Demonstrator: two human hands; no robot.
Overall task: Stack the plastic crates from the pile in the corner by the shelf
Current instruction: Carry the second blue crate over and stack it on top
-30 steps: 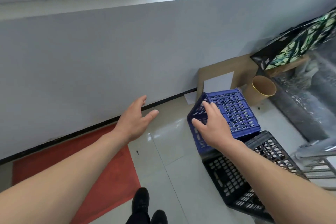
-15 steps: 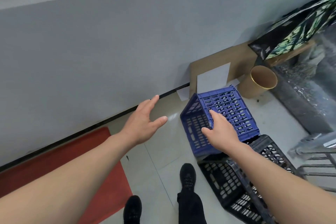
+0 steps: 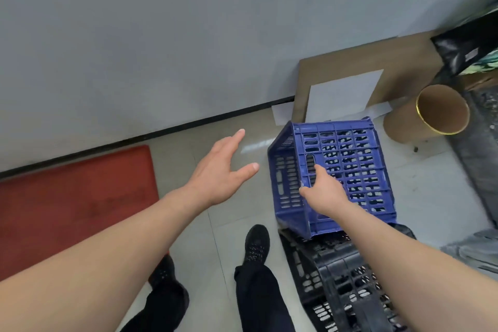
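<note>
**Right hand on the blue crate, left hand open beside it**

A blue plastic crate [image 3: 334, 178] lies overturned and tilted on the tiled floor [image 3: 420, 191], its slotted base facing up and its near lower edge resting on a black plastic crate [image 3: 347, 286] that lies below it, nearer the person. The right hand [image 3: 324, 191] rests on the blue crate's upturned base by the left corner edge, thumb pointing up along that edge. Its fingers are hidden on the far side of the hand, so whether this grip has closed on the crate cannot be told. The left hand [image 3: 221, 172] hovers over the floor just left of the blue crate, apart from it, its grip wide open with fingers spread and nothing in it.

Behind the blue crate a sheet of brown cardboard [image 3: 347, 67] leans against the grey wall [image 3: 188, 35], with a white paper [image 3: 342, 97] on its face. A cardboard tube with a gold rim [image 3: 428, 116] stands to the right of the crate, near the cardboard. A red mat [image 3: 72, 202] lies on the floor to the left, along the wall. The person's black shoe [image 3: 256, 242] stands on the tiles just left of the black crate.
</note>
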